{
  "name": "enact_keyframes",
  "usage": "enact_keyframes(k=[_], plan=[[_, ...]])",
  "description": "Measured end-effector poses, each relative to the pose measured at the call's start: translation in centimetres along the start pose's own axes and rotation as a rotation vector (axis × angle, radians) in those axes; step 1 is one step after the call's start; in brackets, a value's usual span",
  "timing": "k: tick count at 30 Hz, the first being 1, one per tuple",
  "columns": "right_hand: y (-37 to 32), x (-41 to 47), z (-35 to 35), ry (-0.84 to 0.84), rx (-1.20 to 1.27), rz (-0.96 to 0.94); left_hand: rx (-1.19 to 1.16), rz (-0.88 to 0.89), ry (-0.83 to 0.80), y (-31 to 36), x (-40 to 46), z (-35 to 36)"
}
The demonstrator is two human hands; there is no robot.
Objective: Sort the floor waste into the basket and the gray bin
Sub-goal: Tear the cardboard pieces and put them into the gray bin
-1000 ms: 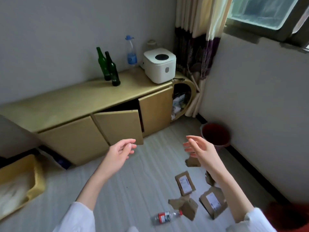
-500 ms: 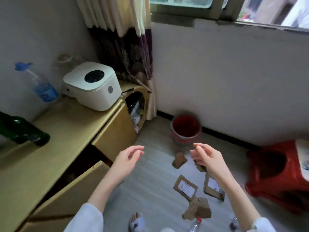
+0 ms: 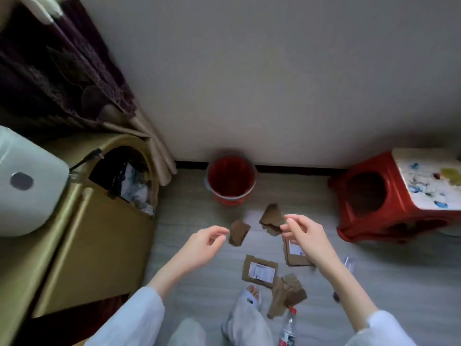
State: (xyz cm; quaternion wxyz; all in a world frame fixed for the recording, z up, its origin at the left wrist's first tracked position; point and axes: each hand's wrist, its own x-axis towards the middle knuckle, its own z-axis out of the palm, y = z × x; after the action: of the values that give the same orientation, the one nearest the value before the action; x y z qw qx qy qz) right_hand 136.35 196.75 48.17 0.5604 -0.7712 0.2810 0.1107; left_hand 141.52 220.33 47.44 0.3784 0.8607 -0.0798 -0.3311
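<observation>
Several torn brown cardboard pieces lie on the grey floor: a small scrap (image 3: 239, 232), a larger scrap (image 3: 271, 218), a labelled piece (image 3: 259, 271), another labelled piece (image 3: 295, 252) partly behind my right hand, and a crumpled piece (image 3: 287, 294). A clear plastic bottle (image 3: 287, 329) with a red cap lies by my foot. My left hand (image 3: 204, 245) hovers over the floor with loosely curled fingers, holding nothing. My right hand (image 3: 305, 236) hovers over the scraps, also holding nothing. A red bucket (image 3: 247, 196) stands against the wall. No basket or gray bin shows.
A yellow cabinet (image 3: 99, 233) with an open end shelf (image 3: 132, 181) of clutter runs along the left, with a white appliance (image 3: 22, 181) on top. A red plastic stool (image 3: 389, 201) stands at the right. A curtain (image 3: 74, 71) hangs at the left corner.
My view has swung right and tilted down from the cabinet top to the floor by the wall. Both hands stay raised and hold nothing, now over the cardboard scraps.
</observation>
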Motion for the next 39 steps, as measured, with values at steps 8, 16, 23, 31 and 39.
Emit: enact_keyframes(k=[8,16,23,31,39], plan=[[10.6,13.3,4.6,-0.008,-0.055,0.117,0.176,-0.065,-0.261,-10.2,14.8,6.7],[29.6,29.1,10.2,0.082,-0.248,0.159,0.327,0.049,-0.271,-24.5,32.5,16.7],[44.2,41.1,13.7,0.468,-0.442,0.280,0.568,0.169,-0.145,-34.4,46.1,24.4],[50.1,47.0,15.4,0.578,-0.122,0.370,0.315,-0.022,-0.021,-38.1,49.1,27.6],[46.1,44.4,14.4,0.732,0.152,0.108,0.195,0.150,0.153,-35.4,48.5,25.4]])
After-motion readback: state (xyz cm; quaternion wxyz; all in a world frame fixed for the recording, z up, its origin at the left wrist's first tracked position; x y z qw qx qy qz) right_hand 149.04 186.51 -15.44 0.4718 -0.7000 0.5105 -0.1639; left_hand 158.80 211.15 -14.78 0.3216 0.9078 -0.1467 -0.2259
